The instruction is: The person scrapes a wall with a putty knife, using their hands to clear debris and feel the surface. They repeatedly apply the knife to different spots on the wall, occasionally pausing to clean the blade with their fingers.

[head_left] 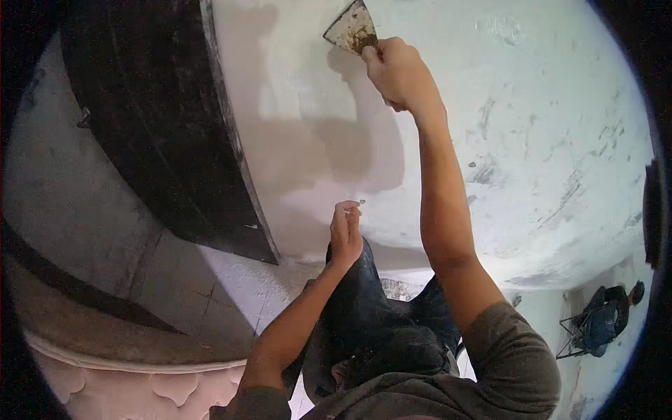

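Observation:
My right hand [402,75] grips a putty knife [352,29] high on the white wall [532,91]. Its wide blade points up and to the left and is smeared with pale and brown residue; the fingers cover the handle. My left hand [346,231] hangs lower, in front of the wall and above my knee, with its fingers loosely bent and nothing visible in them. A small grey mark [362,201] shows beside its fingertips. The shadow of my arm and head falls across the wall between the two hands.
A dark door panel [154,126] stands close on the left. Behind it lie floor tiles [175,273] and a quilted pink mattress [140,392]. Dark scuffs mark the wall's right side. A folding chair with dark fabric [595,318] stands at the far right.

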Motion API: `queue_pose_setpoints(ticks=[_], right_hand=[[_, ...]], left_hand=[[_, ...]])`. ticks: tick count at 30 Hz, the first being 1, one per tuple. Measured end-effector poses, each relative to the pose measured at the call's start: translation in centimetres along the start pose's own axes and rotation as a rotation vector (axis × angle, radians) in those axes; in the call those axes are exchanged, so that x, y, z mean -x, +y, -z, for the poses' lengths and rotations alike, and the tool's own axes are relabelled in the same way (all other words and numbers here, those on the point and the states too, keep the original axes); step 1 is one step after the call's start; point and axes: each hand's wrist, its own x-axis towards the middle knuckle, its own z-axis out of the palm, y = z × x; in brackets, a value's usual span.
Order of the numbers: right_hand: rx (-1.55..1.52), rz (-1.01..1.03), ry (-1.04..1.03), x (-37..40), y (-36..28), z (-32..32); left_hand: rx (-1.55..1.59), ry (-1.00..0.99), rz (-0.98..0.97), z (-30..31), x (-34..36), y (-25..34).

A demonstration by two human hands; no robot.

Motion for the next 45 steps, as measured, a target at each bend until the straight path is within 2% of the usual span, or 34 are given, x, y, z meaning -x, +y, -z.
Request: queue_pose_setpoints(ticks=[2, 4, 6, 8, 12, 14, 16, 17, 21, 24, 26, 29, 32, 35, 39, 41, 43, 45], right_hand=[[0.026, 0.042, 0.013, 0.8, 0.1, 0.3], [0.006, 0.002, -0.002, 1.3, 0.0, 0.8], [0.004, 0.001, 0.062, 0.3, 0.3, -1.0], [-0.068, 0.066, 0.056, -0.1, 0.1, -2.0], [0.044, 0.208, 0.202, 1.0, 0.7, -1.3], [0.084, 0.17, 0.199, 0.4, 0.5, -1.7], [0.002, 0.078, 0.118, 0.3, 0.2, -1.8], [-0.009, 0.059, 0.07, 0.3, 0.4, -1.5], [-0.018, 0.018, 0.113, 1.5, 0.2, 0.2], [-0.089, 0.048, 0.105, -0.1, 0.3, -1.5], [-0.05, 0.013, 0.09, 0.3, -0.2, -0.7], [-0.029, 0.078, 0.113, 0.8, -0.1, 0.4], [0.042, 0.073, 0.14, 0.3, 0.9, -0.9], [0.095, 0.192, 0.22, 0.0, 1.2, -2.0], [0.119, 0.223, 0.266, 0.3, 1.4, -0.4], [0.079, 0.178, 0.214, -0.5, 1.1, -1.7], [0.033, 0.125, 0.12, -0.2, 0.3, -1.5], [0.023, 0.122, 0.131, 0.8, 0.1, -0.1]], left_hand=[[-0.002, 0.008, 0.006, 0.1, 0.1, 0.1], [0.036, 0.008, 0.042, 0.2, 0.0, 0.2], [0.012, 0.018, 0.032, 0.2, -0.1, 0.2], [-0.008, 0.002, 0.024, 0.0, 0.1, 0.2], [0.009, 0.005, 0.022, 0.1, -0.1, 0.8], [0.0, 0.026, -0.008, 0.3, -0.4, 1.1], [-0.019, -0.033, 0.131, 0.4, -0.1, 1.0], [-0.018, -0.038, 0.131, 0.4, -0.1, 1.0], [0.011, -0.016, 0.06, 0.3, -0.2, 1.1], [0.012, -0.013, 0.078, 0.3, -0.1, 1.1], [0.005, -0.027, 0.1, 0.3, 0.0, 1.4], [-0.003, -0.031, 0.103, 0.3, -0.1, 1.4], [0.006, -0.001, 0.007, 0.1, 0.0, 0.9], [-0.027, -0.021, 0.043, 0.2, -0.1, 0.9], [-0.005, -0.008, 0.037, 0.3, -0.3, 0.6], [-0.009, -0.02, 0.02, 0.2, 0.1, 0.7], [0.003, -0.031, 0.115, 0.2, 0.0, 1.1], [-0.002, -0.029, 0.094, 0.3, 0.0, 1.5]])
